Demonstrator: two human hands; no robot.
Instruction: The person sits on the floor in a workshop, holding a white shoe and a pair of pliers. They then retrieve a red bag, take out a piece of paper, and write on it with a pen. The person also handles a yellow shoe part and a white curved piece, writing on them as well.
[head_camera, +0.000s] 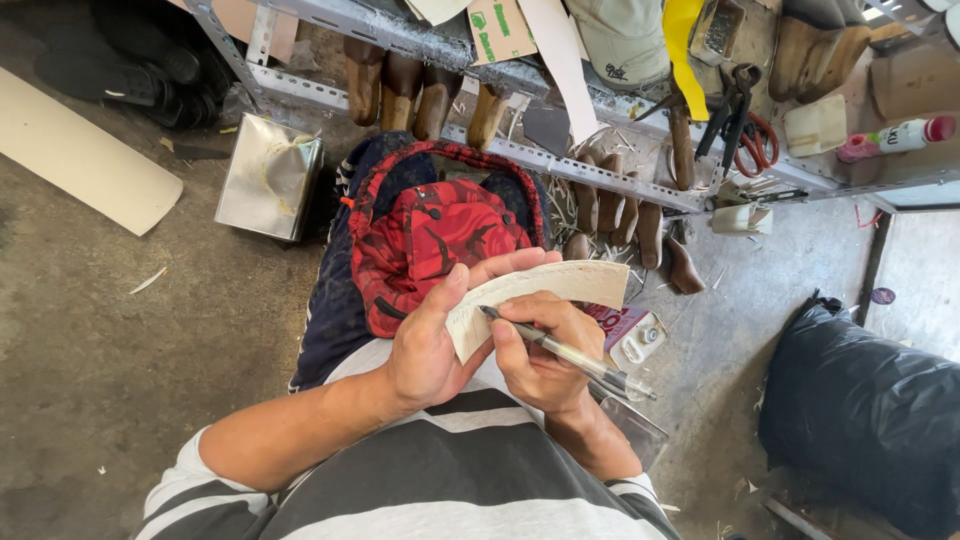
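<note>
Both hands work above the lap; left hand (425, 345) grips a curved pale cream leather strip (540, 295); right hand (540, 360) pinches a clear plastic pen (565, 352), its tip touching this strip, above a red patterned bag (430, 245).

Red patterned bag (430, 240) center frame; metal tin (268, 177) upper left; scissors (745, 125) on shelf (560, 160) upper right; black sack (870, 410) lower right.

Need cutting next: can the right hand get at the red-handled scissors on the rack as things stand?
Probably not straight away: the right hand holds a pen, and the scissors lie far off on the metal rack.
</note>
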